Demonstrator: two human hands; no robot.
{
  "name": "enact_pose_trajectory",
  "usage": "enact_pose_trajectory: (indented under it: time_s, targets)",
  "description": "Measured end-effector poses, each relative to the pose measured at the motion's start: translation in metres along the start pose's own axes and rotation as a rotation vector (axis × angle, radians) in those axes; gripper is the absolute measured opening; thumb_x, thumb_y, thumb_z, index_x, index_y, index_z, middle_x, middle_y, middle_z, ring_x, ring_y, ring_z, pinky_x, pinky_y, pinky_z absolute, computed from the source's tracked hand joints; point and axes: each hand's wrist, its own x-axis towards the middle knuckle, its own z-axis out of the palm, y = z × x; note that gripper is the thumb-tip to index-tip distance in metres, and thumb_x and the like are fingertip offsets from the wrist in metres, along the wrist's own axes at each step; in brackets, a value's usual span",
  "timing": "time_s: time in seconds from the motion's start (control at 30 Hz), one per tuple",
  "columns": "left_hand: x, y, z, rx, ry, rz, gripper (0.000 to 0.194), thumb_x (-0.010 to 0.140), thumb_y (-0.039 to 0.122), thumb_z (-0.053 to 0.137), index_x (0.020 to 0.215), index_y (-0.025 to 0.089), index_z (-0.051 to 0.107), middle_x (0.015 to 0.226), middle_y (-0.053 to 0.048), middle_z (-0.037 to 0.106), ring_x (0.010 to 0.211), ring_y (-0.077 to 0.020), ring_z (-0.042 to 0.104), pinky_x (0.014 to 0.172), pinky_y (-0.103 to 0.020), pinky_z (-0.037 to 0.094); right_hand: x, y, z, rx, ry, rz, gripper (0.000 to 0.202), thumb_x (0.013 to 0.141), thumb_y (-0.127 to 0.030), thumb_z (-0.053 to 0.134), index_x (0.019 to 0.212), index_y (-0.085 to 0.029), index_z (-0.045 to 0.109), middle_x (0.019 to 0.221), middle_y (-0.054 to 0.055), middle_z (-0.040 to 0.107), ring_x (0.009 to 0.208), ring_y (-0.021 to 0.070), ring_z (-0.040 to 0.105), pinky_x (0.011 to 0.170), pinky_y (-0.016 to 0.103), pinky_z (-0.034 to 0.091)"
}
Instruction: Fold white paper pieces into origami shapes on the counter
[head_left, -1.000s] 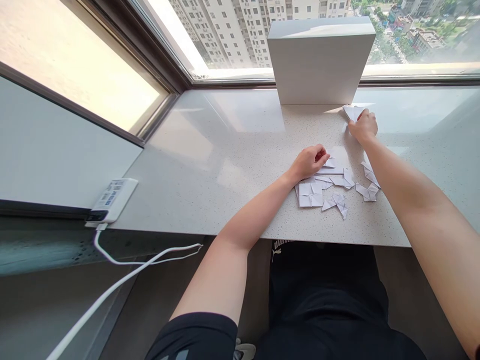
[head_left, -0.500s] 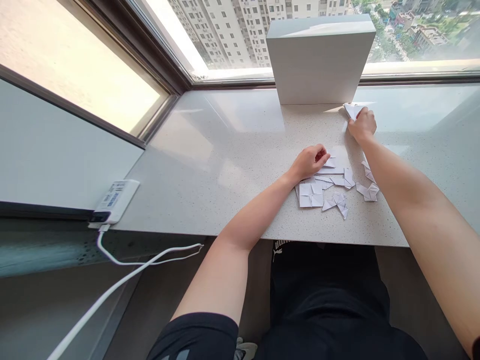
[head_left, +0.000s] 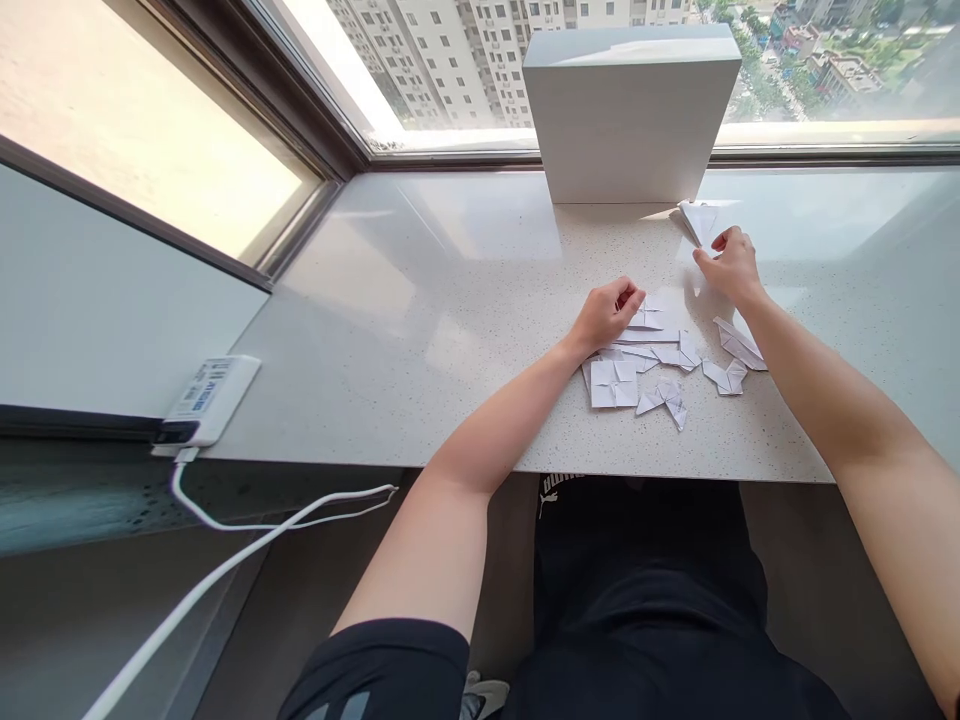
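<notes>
My right hand [head_left: 731, 262] is over the back right of the counter, thumb and fingers apart, with nothing visible in it. Just beyond its fingertips stands a folded white paper piece [head_left: 699, 220], close to the grey box's corner. My left hand [head_left: 609, 312] rests with curled fingers at the left edge of a folded paper square [head_left: 649, 314]; no object shows in its grasp. Nearer me lie another folded square [head_left: 613, 384], an angular folded piece [head_left: 664, 400] and several overlapping paper pieces [head_left: 679, 352]. Two more, a long folded strip [head_left: 738, 342] and a small bent piece [head_left: 724, 376], lie by my right forearm.
A large grey box [head_left: 630, 130] stands upright against the window at the back of the speckled counter [head_left: 450, 330]. At the left edge sits a white device [head_left: 210, 400] with a white cable [head_left: 225, 580] hanging down. The counter's front edge runs before my lap.
My right hand has let go of the folded paper piece and drawn back a little from it; the piece stays near the box. My left hand is nearly where it was. The view has shifted slightly.
</notes>
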Motion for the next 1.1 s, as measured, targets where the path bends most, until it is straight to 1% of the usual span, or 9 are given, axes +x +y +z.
enact_pose_trajectory:
  time_s: [0.1,0.2,0.33,0.43,0.53,0.67,0.9,1.0,1.1]
  targets:
    - [0.001,-0.004,-0.002,-0.018,0.052,-0.026,0.036,0.121,0.045,0.073,0.092,0.025,0.066,0.079,0.0,0.069,0.072,-0.0172,0.057,0.073,-0.034,0.05,-0.036,0.005,-0.011,0.045,-0.071,-0.101,0.025,0.103,-0.041,0.075,0.124,-0.026,0.074,0.131,0.021,0.075,0.129,0.0452,0.072,0.123,0.07,0.059]
    - [0.001,-0.007,-0.005,-0.024,0.085,-0.056,0.035,0.121,0.044,0.073,0.092,0.026,0.066,0.079,-0.001,0.07,0.073,-0.0176,0.06,0.073,-0.033,0.051,-0.068,0.008,-0.023,0.064,-0.13,-0.245,0.016,0.103,-0.042,0.074,0.113,-0.029,0.076,0.133,0.02,0.078,0.133,0.0466,0.07,0.126,0.073,0.058]
    - [-0.002,-0.008,-0.008,0.004,0.079,-0.057,0.035,0.123,0.043,0.072,0.093,0.026,0.066,0.081,-0.002,0.072,0.074,-0.0182,0.063,0.073,-0.034,0.053,-0.093,0.011,-0.041,0.019,-0.255,-0.381,0.023,0.108,-0.04,0.069,0.124,-0.028,0.082,0.153,0.022,0.078,0.149,0.0507,0.067,0.136,0.077,0.05]
    - [-0.004,-0.007,-0.009,0.046,0.049,-0.028,0.033,0.122,0.043,0.073,0.094,0.026,0.066,0.081,-0.002,0.071,0.073,-0.0184,0.061,0.071,-0.034,0.053,-0.095,0.012,-0.054,-0.034,-0.341,-0.375,0.032,0.112,-0.041,0.065,0.132,-0.027,0.086,0.157,0.022,0.079,0.154,0.0517,0.066,0.136,0.076,0.051]
    - [-0.005,-0.006,-0.01,0.08,0.024,-0.009,0.032,0.121,0.044,0.075,0.095,0.026,0.067,0.084,-0.002,0.073,0.076,-0.0187,0.063,0.073,-0.035,0.054,-0.093,0.013,-0.066,-0.078,-0.369,-0.337,0.037,0.114,-0.045,0.062,0.133,-0.027,0.088,0.15,0.021,0.081,0.147,0.0509,0.07,0.13,0.074,0.056]
    - [-0.006,-0.002,-0.01,0.128,-0.014,-0.015,0.03,0.121,0.042,0.075,0.097,0.026,0.067,0.089,-0.004,0.077,0.081,-0.0198,0.069,0.078,-0.036,0.059,-0.092,0.011,-0.078,-0.11,-0.403,-0.272,0.034,0.112,-0.05,0.067,0.125,-0.028,0.09,0.141,0.021,0.081,0.132,0.048,0.075,0.12,0.069,0.062]
    - [-0.006,0.003,-0.012,0.159,-0.075,-0.013,0.023,0.118,0.037,0.075,0.1,0.025,0.07,0.094,-0.006,0.08,0.085,-0.0217,0.072,0.083,-0.039,0.063,-0.095,0.002,-0.083,-0.193,-0.435,-0.163,0.029,0.108,-0.055,0.075,0.116,-0.029,0.085,0.122,0.017,0.085,0.124,0.046,0.076,0.105,0.061,0.064]
    - [-0.005,0.002,-0.011,0.123,-0.053,-0.009,0.026,0.118,0.04,0.075,0.098,0.025,0.07,0.093,-0.006,0.08,0.086,-0.0219,0.071,0.084,-0.039,0.061,-0.09,0.016,-0.09,-0.239,-0.493,-0.087,0.038,0.098,-0.067,0.09,0.109,-0.031,0.083,0.114,0.014,0.086,0.117,0.0472,0.078,0.095,0.06,0.064]
    - [-0.005,0.002,-0.011,0.094,-0.02,-0.019,0.031,0.119,0.045,0.077,0.096,0.026,0.07,0.091,-0.006,0.079,0.086,-0.0217,0.07,0.085,-0.039,0.061,-0.082,0.038,-0.098,-0.255,-0.555,-0.121,0.054,0.078,-0.078,0.106,0.097,-0.034,0.081,0.098,0.01,0.084,0.108,0.0475,0.079,0.087,0.059,0.062]
